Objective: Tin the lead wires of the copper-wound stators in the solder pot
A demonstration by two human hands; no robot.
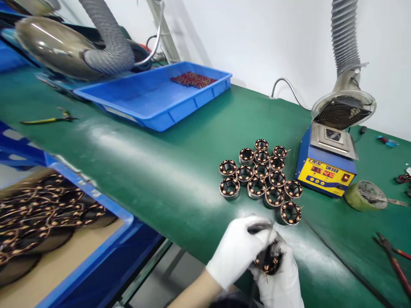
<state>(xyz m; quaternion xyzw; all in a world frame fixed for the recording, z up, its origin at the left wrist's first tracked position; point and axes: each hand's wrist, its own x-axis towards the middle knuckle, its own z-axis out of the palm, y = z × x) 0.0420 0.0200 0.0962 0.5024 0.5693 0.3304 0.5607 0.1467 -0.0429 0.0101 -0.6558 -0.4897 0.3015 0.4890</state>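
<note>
A ring-shaped motor stator with copper windings (269,264) is held low over the bench's front edge. My right hand (282,278), in a white glove, is closed around it from the right. From the left, my gloved left hand (237,248) reaches to the same stator, its fingers bent and pinched together at the upper rim. Something thin and dark shows by those fingertips, too blurred to name. Just beyond my hands, several similar stators (256,187) stand in a cluster on the green bench (180,171).
A blue-yellow solder pot (327,164) sits under an extraction hood (343,107). Beside it is a greenish cup (362,197); red-handled pliers (393,256) lie nearer. A blue tray (154,119) holds small dark-red parts. Yellow-handled cutters (48,120) lie left, above a stator-filled bin (118,231).
</note>
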